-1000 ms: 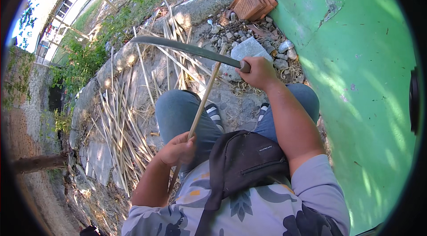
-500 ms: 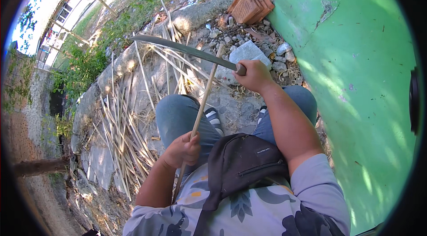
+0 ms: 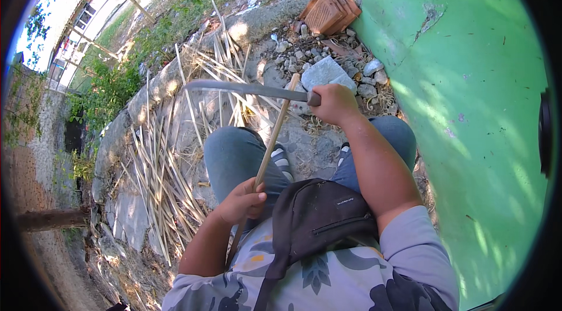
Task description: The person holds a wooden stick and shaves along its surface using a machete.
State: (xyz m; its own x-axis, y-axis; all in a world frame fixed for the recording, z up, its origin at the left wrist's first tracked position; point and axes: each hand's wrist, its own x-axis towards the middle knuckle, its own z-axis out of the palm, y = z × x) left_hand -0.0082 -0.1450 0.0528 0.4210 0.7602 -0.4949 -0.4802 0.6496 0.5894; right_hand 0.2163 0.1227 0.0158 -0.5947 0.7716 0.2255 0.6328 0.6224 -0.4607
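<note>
the pale strip (image 3: pixel 272 147) is held slantwise in front of the body, btwn shirt & blade, w/ its top end beyond the knife & its lower part running down past the left forearm. it is gripped partway along by the left hand (image 3: pixel 242 201), fingers curled & clamped round it, thumb on the near side. the knife (image 3: pixel 246 86), long & curved, is held by the right hand (image 3: pixel 335 104), fingers closed on the short handle; its blade is laid across the strip nr the top end. whether the edge bites can't be told.

the strip prob handles light & fairly stiff, w/ a bit of spring over its length; prob dry rather than slippery, poss splintery along the edges & apt to split lengthwise. best held where it's gripped now, well clear of the blade, w/ the fingers kept off the top part. the knife looks heavier, blade-heavy esp; to be taken by the handle only.

a heap of similar strips (image 3: pixel 161 179) is spread on the stony ground to the left. beyond the right hand a pale block (image 3: pixel 328 74) & stacked clay tiles (image 3: pixel 329 12) are seen, nr the green surface (image 3: pixel 480 135)
</note>
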